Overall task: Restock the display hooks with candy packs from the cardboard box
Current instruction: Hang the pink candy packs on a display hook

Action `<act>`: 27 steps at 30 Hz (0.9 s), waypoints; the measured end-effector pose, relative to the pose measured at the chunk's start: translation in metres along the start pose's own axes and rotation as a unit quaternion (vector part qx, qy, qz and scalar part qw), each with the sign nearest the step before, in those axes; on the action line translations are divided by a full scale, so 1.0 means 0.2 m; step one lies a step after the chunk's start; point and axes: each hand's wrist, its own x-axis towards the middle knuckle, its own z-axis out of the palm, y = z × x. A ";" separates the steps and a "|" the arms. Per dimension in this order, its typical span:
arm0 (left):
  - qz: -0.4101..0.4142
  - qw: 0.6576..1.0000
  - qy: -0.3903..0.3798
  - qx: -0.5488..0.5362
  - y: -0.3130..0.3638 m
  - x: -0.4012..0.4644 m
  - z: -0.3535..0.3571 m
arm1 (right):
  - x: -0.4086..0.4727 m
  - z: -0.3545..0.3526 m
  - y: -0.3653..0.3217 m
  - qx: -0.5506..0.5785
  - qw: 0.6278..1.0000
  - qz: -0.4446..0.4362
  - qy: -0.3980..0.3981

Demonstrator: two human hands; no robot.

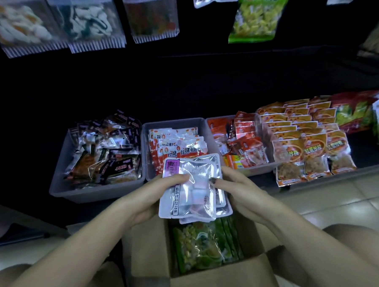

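Observation:
A small stack of clear and silver candy packs (191, 183) with white and pink sweets is held above the open cardboard box (216, 280). My left hand (157, 192) grips the stack from the left, thumb on top. My right hand (234, 187) grips its right edge, thumb pressed on the front. Green and yellow candy packs (203, 245) lie inside the box below. Filled packs hang from the display hooks at the top: white gummies (85, 21), dark gummies (151, 16) and a green and yellow pack (254, 17).
Three grey bins (98, 193) of snack sachets stand on the low dark shelf, with orange packs (305, 145) stacked to the right. Tiled floor shows at the right. My knees flank the box.

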 end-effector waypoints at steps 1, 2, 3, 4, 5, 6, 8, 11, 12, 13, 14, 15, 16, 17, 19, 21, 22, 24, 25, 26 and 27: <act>0.006 1.000 0.005 0.000 0.00 0.00 0.00 | 0.01 0.02 0.00 0.022 1.000 0.005 0.002; 0.012 1.000 0.012 -0.003 0.01 0.01 -0.01 | 0.01 0.03 -0.01 0.041 0.999 0.012 0.007; 0.018 1.000 0.014 -0.010 0.01 0.02 -0.02 | 0.02 0.05 -0.02 0.059 0.998 0.018 0.008; 0.019 0.999 0.014 -0.022 0.01 0.03 -0.02 | 0.04 0.07 -0.03 0.072 0.997 0.023 0.007; 0.022 0.999 0.013 -0.036 0.01 0.04 -0.02 | 0.05 0.08 -0.03 0.089 0.996 0.026 0.003; 0.030 0.998 0.016 -0.043 0.02 0.04 -0.02 | 0.06 0.09 -0.04 0.110 0.994 0.026 0.002; 0.071 0.996 0.041 -0.037 0.02 0.05 -0.03 | 0.08 0.11 -0.05 0.150 0.989 0.020 -0.006; 0.131 0.988 0.075 -0.032 0.05 0.05 -0.02 | 0.09 0.15 -0.08 0.127 0.991 -0.012 -0.025; 0.139 0.986 0.081 -0.034 0.06 0.05 -0.02 | 0.09 0.16 -0.09 0.112 0.993 -0.023 -0.019; 0.142 0.986 0.085 -0.035 0.06 0.06 -0.03 | 0.10 0.18 -0.09 0.102 0.994 -0.032 -0.007; 0.142 0.985 0.092 -0.034 0.06 0.07 -0.05 | 0.11 0.18 -0.10 0.099 0.994 -0.037 0.009; 0.145 0.984 0.101 -0.031 0.07 0.08 -0.05 | 0.12 0.19 -0.10 0.100 0.994 -0.039 0.021; 0.149 0.982 0.115 -0.021 0.09 0.07 -0.05 | 0.13 0.20 -0.11 0.103 0.994 -0.037 0.028; 0.143 0.981 0.130 -0.012 0.11 0.07 -0.06 | 0.14 0.20 -0.12 0.109 0.993 -0.033 0.035; 0.122 0.979 0.162 0.002 0.14 0.07 -0.07 | 0.15 0.21 -0.14 0.120 0.991 -0.024 0.050; 0.125 0.975 0.183 0.001 0.16 0.06 -0.07 | 0.16 0.21 -0.15 0.133 0.989 -0.022 0.054; 0.130 0.973 0.191 -0.008 0.16 0.06 -0.07 | 0.16 0.21 -0.16 0.146 0.988 -0.022 0.052; 0.135 0.970 0.200 -0.032 0.17 0.05 -0.06 | 0.16 0.21 -0.18 0.171 0.984 -0.024 0.054; 0.143 0.969 0.197 -0.031 0.18 0.04 -0.05 | 0.16 0.21 -0.18 0.176 0.982 -0.027 0.062; 0.151 0.969 0.195 -0.023 0.18 0.04 -0.05 | 0.16 0.21 -0.19 0.176 0.981 -0.031 0.071; 0.157 0.967 0.199 -0.012 0.19 0.04 -0.04 | 0.15 0.21 -0.19 0.170 0.982 -0.034 0.080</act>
